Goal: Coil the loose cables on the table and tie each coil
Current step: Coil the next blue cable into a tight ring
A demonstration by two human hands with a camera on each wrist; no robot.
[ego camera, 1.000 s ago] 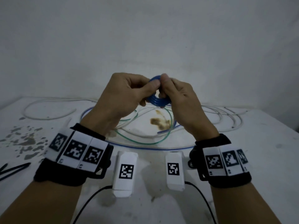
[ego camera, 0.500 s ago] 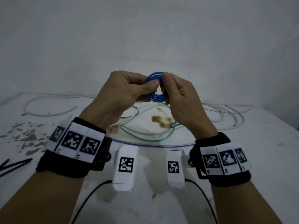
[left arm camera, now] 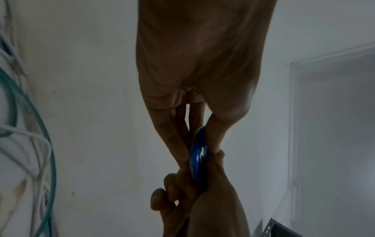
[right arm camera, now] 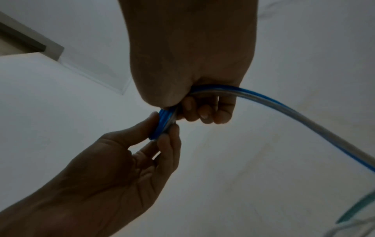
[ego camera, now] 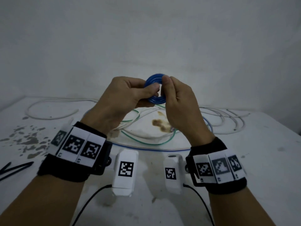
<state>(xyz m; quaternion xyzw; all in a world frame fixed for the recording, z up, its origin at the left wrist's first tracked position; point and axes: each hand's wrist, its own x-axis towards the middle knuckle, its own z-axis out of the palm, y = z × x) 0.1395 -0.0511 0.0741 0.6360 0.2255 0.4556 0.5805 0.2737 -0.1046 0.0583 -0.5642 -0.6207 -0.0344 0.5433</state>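
Since a second ago both hands are lifting the blue coil (ego camera: 155, 91) higher and turning its ring more open to the head camera; the left hand (ego camera: 130, 97) is pinching its left rim, the right hand (ego camera: 176, 101) is pinching the right, well above the table (ego camera: 260, 160). It is looking light and springy, likely slippery, so gripping across all turns seems best; only the right wrist view is showing the loose tail (right arm camera: 284, 110) trailing off through the right fist; green cable (ego camera: 146, 143) and white cables (ego camera: 228, 119) are lying loose below.

Both forearms raised ahead, wrists banded, hands meeting at chest height. Left hand (ego camera: 128, 93) pinches blue coil (ego camera: 154, 101) between thumb and fingers. Right hand (ego camera: 179, 101) pinches opposite side, remaining fingers curled round trailing cable.
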